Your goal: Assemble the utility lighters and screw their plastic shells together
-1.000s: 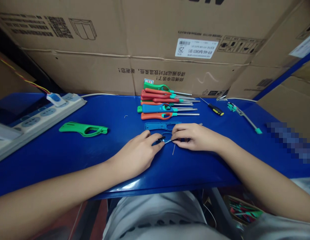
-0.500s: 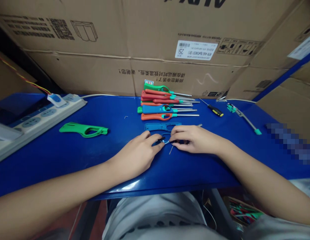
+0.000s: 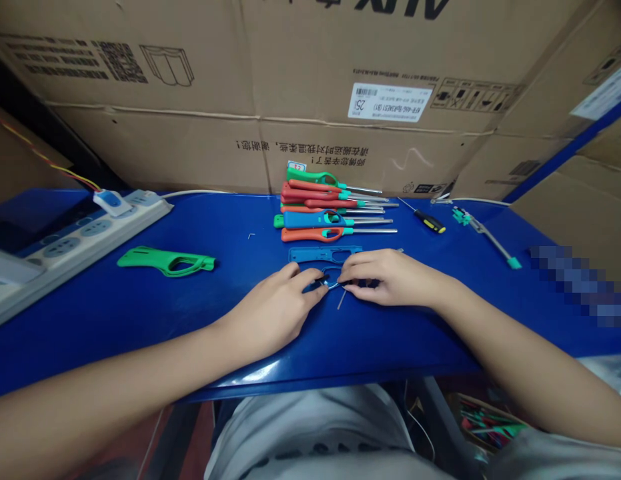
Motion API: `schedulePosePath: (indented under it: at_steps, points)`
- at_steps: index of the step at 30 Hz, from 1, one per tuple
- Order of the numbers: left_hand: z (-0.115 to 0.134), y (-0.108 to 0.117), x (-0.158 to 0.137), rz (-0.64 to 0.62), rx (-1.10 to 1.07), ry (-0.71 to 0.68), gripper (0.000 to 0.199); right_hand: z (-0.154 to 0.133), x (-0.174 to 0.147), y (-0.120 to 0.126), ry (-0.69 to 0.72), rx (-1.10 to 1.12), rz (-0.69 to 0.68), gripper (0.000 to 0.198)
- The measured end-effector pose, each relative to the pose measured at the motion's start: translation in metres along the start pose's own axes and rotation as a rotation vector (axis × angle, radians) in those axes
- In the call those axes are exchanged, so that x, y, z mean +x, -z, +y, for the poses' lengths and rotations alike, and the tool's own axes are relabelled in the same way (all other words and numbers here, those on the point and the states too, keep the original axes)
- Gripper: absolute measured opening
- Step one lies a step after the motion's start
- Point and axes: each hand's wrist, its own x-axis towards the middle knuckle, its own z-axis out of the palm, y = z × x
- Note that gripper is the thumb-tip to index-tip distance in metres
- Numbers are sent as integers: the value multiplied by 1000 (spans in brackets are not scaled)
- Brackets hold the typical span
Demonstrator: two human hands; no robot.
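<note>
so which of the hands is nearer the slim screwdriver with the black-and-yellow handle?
Right. The right hand is left of the screwdriver and lower in the view; the left hand is farther off, left of the right hand.

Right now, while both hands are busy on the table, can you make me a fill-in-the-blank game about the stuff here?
1. Just beyond the left hand and right hand lies a casing half coloured ____.
2. The casing piece nearest the power strip is coloured ____.
3. The screwdriver has a handle that is black and ____.
4. Behind the pile of lighters stands a big panel made of ____.

Missing words: blue; green; yellow; cardboard.
</note>
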Motion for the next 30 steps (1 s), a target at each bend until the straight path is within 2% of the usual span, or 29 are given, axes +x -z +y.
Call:
schedulePosePath:
  at_steps: [15,26,30]
  points:
    - [0,0,0,22,3,0,41,-4,1,3,-16,-22,-1,20]
    - [-5,-3,1,65,-89,-17,39,-10,1,5,11,-91,-7,18]
    - [-8,-4,3,87,-148,-27,38,-14,2,5,-16,-44,0,21]
